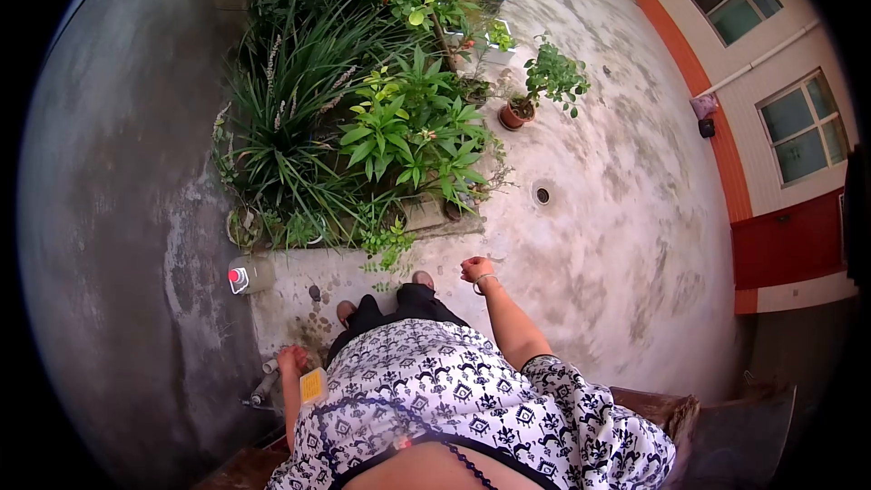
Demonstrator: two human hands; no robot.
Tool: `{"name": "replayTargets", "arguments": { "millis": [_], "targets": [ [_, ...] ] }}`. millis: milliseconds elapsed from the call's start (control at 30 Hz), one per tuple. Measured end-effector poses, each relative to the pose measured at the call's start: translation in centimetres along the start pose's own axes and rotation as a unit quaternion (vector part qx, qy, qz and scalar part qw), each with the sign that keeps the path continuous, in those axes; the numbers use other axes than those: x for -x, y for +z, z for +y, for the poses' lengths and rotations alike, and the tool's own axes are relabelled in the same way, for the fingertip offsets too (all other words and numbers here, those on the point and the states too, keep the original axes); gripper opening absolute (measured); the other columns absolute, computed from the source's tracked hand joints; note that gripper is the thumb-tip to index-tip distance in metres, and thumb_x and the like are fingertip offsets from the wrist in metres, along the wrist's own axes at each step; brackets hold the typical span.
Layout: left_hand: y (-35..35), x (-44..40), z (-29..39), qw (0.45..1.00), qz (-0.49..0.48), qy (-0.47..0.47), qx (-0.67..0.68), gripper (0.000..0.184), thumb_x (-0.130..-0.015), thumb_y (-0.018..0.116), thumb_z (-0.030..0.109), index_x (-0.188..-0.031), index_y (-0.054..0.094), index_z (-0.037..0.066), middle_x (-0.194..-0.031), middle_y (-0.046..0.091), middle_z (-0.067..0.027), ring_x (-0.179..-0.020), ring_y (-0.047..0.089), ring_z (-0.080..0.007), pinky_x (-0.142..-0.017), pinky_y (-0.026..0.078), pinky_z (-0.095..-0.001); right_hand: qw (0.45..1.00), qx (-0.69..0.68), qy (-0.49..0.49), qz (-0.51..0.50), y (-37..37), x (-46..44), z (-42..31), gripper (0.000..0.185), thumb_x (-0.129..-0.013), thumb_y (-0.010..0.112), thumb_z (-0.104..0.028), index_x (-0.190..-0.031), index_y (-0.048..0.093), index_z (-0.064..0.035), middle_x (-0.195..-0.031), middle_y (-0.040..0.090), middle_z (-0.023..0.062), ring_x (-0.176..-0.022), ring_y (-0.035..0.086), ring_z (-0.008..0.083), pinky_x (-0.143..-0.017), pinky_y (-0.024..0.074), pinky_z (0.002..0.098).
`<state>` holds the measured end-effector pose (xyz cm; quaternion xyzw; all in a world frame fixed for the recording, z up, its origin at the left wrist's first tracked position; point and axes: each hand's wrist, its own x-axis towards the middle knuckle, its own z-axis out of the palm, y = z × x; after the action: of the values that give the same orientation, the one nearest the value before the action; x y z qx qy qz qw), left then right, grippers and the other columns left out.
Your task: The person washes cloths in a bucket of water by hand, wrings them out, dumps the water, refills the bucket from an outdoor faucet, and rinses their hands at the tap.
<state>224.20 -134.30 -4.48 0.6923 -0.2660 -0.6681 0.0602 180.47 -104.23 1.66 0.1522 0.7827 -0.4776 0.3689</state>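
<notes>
My right hand, with a pale bangle at the wrist, hangs in front over the concrete; its fingers are curled in and nothing shows in them. On the other side, my left hand hangs low with loosely bent fingers and no visible object. Nearest to it are grey pipe ends by the wall, apparently behind the hand; contact cannot be made out. A small box with a yellow label sits at my left side against the patterned top.
A plastic jug with a red cap stands by the grey wall. Ahead is a planted bed with a concrete edge. Farther right are a potted plant, a floor drain and a red door.
</notes>
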Motion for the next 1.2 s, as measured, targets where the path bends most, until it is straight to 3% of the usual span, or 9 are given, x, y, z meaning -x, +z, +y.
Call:
{"name": "replayTargets", "arguments": {
  "millis": [67, 133, 167, 500, 733, 800, 1033, 1100, 1200],
  "targets": [
    [-3.9, -8.2, -4.8, 0.998, -0.05, 0.027, 0.029, 0.009, -0.074, 0.043, 0.013, -0.071, 0.047, 0.006, -0.056, 0.051, -0.006, -0.041, 0.048, -0.0162, -0.032, 0.032, -0.0255, 0.998, 0.042, -0.022, 0.028, -0.4, -0.4, 1.0, 0.01, -0.067, 0.051, -0.008, -0.069, 0.054, 0.0009, -0.057, 0.056, 0.0098, -0.045, 0.056, 0.0163, -0.041, 0.0449, 0.0246],
    [-5.6, -11.3, -6.1, 0.965, -0.247, -0.019, 0.088, 0.012, -0.073, 0.043, 0.012, -0.065, 0.047, 0.005, -0.054, 0.049, -0.0071, -0.04, 0.046, -0.0172, -0.031, 0.029, -0.0244, 0.997, 0.06, -0.014, 0.04, -0.9, -0.8, 1.9, 0.01, -0.066, 0.051, -0.008, -0.068, 0.055, 0.0008, -0.056, 0.056, 0.0097, -0.045, 0.056, 0.0161, -0.042, 0.0448, 0.0244],
    [-3.7, -7.0, -4.6, 0.996, -0.071, -0.022, 0.056, 0.013, -0.072, 0.042, 0.009, -0.063, 0.047, 0.002, -0.054, 0.049, -0.0092, -0.039, 0.045, -0.0174, -0.031, 0.029, -0.0236, 0.995, 0.082, -0.004, 0.05, -1.2, -1.0, 2.4, 0.01, -0.066, 0.051, -0.009, -0.066, 0.055, 0.0006, -0.055, 0.056, 0.0095, -0.045, 0.056, 0.0158, -0.043, 0.0447, 0.0242],
    [-5.1, -8.9, -6.0, 0.988, -0.112, 0.067, 0.083, 0.01, -0.071, 0.041, 0.003, -0.067, 0.049, -0.004, -0.058, 0.05, -0.0139, -0.046, 0.05, -0.0213, -0.038, 0.042, -0.0301, 0.996, 0.077, 0.012, 0.038, -1.4, 0.7, 1.5, 0.007, -0.069, 0.051, -0.004, -0.069, 0.053, 0.0029, -0.059, 0.054, 0.0106, -0.048, 0.053, 0.0171, -0.042, 0.0476, 0.0261],
    [-2.8, -6.4, -2.1, 0.998, -0.003, 0.053, 0.046, 0.007, -0.071, 0.041, 0.003, -0.071, 0.047, -0.001, -0.055, 0.048, -0.0113, -0.04, 0.042, -0.0167, -0.035, 0.034, -0.027, 0.997, 0.056, -0.01, 0.051, -0.8, -0.7, 2.2, 0.009, -0.066, 0.051, -0.008, -0.065, 0.055, 0.0003, -0.055, 0.056, 0.0087, -0.046, 0.056, 0.0155, -0.047, 0.0459, 0.0249],
    [-4.1, -8.6, -2.3, 0.985, -0.157, -0.023, 0.072, 0.006, -0.071, 0.041, 0.005, -0.067, 0.043, 0.002, -0.052, 0.044, -0.0097, -0.039, 0.036, -0.0145, -0.034, 0.028, -0.0262, 0.996, 0.073, -0.003, 0.051, -0.8, 0.4, 1.2, 0.01, -0.066, 0.051, -0.008, -0.065, 0.055, 0.0001, -0.055, 0.056, 0.0089, -0.046, 0.056, 0.0158, -0.048, 0.046, 0.0248],
    [-1.0, -0.9, 1.6, 0.992, -0.125, -0.027, 0.011, 0.016, -0.072, 0.04, 0.007, -0.057, 0.037, 0.006, -0.045, 0.033, -0.0036, -0.037, 0.03, -0.0137, -0.034, 0.022, -0.0276, 0.995, 0.092, -0.011, 0.049, -1.4, -0.2, 2.3, 0.011, -0.066, 0.049, -0.008, -0.064, 0.056, 0.0001, -0.054, 0.056, 0.0095, -0.046, 0.057, 0.0168, -0.048, 0.046, 0.0248],
    [-0.2, 1.2, 3.3, 0.956, -0.222, -0.162, -0.108, 0.024, -0.073, 0.039, 0.009, -0.05, 0.033, 0.009, -0.043, 0.029, -0.0013, -0.036, 0.028, -0.014, -0.034, 0.021, -0.0287, 0.995, 0.088, -0.003, 0.047, -1.4, 0.6, 1.9, 0.011, -0.066, 0.049, -0.008, -0.063, 0.056, 0.0002, -0.054, 0.056, 0.0095, -0.046, 0.057, 0.0168, -0.047, 0.0457, 0.0249],
    [-0.3, 2.2, 3.2, 0.955, -0.201, -0.2, -0.083, 0.025, -0.074, 0.039, 0.01, -0.049, 0.032, 0.01, -0.043, 0.028, -0.0012, -0.036, 0.027, -0.0141, -0.034, 0.02, -0.0285, 0.995, 0.093, 0.002, 0.046, -1.3, -0.9, 3.3, 0.01, -0.069, 0.051, -0.007, -0.069, 0.054, 0.0026, -0.059, 0.056, 0.0104, -0.044, 0.055, 0.0169, -0.043, 0.046, 0.0256]
  ]
}}
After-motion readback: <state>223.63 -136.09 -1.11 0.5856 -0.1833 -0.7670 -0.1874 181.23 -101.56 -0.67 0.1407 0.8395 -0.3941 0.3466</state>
